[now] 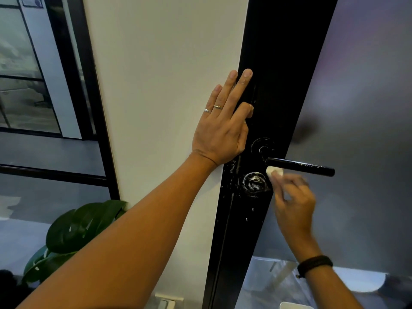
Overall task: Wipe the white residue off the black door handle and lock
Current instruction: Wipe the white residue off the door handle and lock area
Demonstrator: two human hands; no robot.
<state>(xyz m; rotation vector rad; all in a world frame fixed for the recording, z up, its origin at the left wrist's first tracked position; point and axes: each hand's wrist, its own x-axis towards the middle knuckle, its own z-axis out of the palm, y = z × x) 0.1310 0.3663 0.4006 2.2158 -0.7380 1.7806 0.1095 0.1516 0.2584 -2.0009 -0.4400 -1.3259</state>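
A glossy black metal door frame [263,85] carries a black lever handle [298,167] flecked white and a round black lock [255,181] smeared white. Beside it stand a plain white wall panel [160,74], grey frosted glass [361,130] and dark green leaves [75,228].

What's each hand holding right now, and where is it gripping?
The right hand pinches a small white pad at its lower end, in its fingertips. The left hand holds nothing; it rests flat on the wall.

Green leafy plant [73,233] beside white wall [160,63].
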